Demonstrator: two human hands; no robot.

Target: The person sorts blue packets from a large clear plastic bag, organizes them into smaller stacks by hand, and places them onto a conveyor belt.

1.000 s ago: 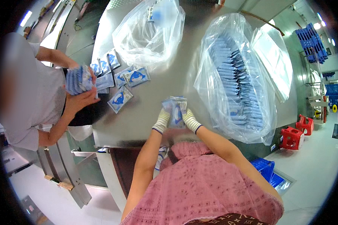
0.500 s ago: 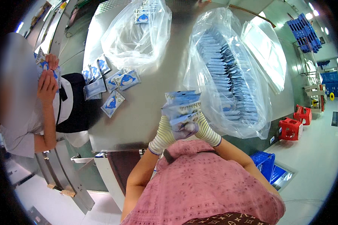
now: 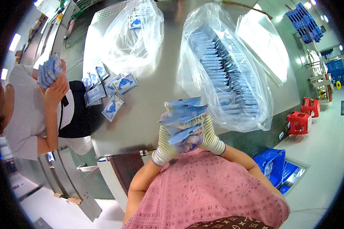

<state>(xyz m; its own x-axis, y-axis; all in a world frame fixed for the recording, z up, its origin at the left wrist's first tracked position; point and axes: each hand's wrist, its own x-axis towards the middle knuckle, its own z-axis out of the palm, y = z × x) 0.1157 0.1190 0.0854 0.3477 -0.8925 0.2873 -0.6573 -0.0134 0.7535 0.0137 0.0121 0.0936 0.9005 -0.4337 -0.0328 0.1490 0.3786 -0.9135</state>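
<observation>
Between my two gloved hands, close to my body, is a stack of blue-and-white sachets point(image 3: 185, 118). My left hand point(image 3: 166, 143), in a striped knit glove, grips the stack's left side. On the right side my right hand point(image 3: 211, 137), gloved the same way, closes round it. The sachets fan out toward the far side, above the table's near edge. Just beyond my right hand lies a large clear plastic bag point(image 3: 229, 76) with two long rows of the same sachets inside. My fingertips are partly hidden by the stack.
Loose sachets point(image 3: 111, 107) lie on the metal table point(image 3: 141, 110) to the left. Behind them sits another clear bag point(image 3: 133, 45), partly filled. Flat clear bags point(image 3: 263, 49) are at the right. A co-worker's hand point(image 3: 56, 89) holds sachets at far left. Red stools point(image 3: 299, 123) and a blue crate point(image 3: 269, 162) stand right.
The stack in my hands has tilted and spread, its sachets more fanned apart. The co-worker has raised and turned a bunch of sachets. The whole view has shifted slightly.
</observation>
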